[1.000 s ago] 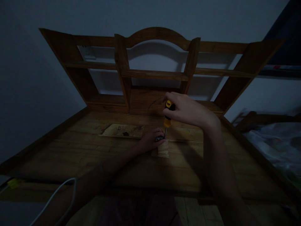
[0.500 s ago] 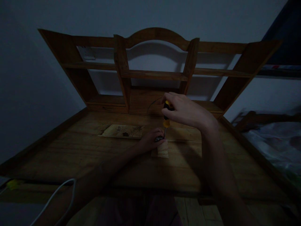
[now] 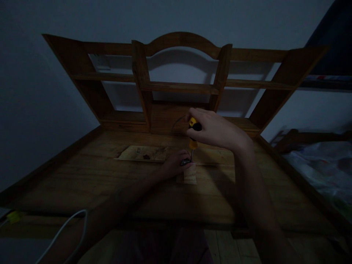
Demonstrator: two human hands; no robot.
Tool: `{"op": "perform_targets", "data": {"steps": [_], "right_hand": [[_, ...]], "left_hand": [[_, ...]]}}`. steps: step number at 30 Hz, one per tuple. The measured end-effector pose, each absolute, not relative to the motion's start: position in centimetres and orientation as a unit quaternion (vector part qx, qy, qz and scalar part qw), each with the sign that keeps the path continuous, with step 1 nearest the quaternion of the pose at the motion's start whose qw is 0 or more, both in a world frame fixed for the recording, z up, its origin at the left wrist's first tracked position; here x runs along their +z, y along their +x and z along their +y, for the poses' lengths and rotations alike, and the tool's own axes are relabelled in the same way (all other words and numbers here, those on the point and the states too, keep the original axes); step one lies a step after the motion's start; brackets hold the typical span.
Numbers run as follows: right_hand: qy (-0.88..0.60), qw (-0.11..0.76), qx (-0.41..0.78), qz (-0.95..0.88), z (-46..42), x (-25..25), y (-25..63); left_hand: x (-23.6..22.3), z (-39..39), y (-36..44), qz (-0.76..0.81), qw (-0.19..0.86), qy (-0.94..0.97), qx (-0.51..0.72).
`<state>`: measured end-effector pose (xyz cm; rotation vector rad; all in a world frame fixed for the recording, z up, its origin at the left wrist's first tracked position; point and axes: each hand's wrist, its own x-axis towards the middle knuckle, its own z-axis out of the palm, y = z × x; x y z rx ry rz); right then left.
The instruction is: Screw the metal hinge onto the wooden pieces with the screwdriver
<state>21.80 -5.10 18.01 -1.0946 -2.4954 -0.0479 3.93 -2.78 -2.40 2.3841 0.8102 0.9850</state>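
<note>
My right hand (image 3: pixel 207 126) is closed around the yellow and black handle of a screwdriver (image 3: pixel 193 143), which stands nearly upright with its shaft pointing down. Its tip reaches a small dark piece with a metallic look (image 3: pixel 186 161), too dim to name. That piece is pinched in the fingers of my left hand (image 3: pixel 176 164), low over the desk. Beneath and just in front of the left fingertips lies a small pale wood piece (image 3: pixel 190 176). Whether the screwdriver tip sits in a screw cannot be made out.
A longer pale board (image 3: pixel 143 153) with dark stains lies on the wooden desk (image 3: pixel 82 172), left of my hands. A wooden shelf unit (image 3: pixel 181 88) rises at the back. A white cable (image 3: pixel 66 229) loops near my left forearm. Clear plastic (image 3: pixel 316 165) lies beyond the right edge.
My right hand and the screwdriver handle have shifted very slightly left, with the fingers a little changed on the handle. The left hand keeps its hold on the small dark piece.
</note>
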Motion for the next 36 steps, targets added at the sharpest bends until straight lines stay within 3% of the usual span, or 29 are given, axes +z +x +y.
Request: {"op": "perform_targets", "data": {"steps": [36], "right_hand": [[-0.417,0.215,-0.05,-0.882,-4.89,17.61,22.13]], "left_hand": [[-2.25,-2.81,4.01,0.281,0.217,0.861,0.363]]}}
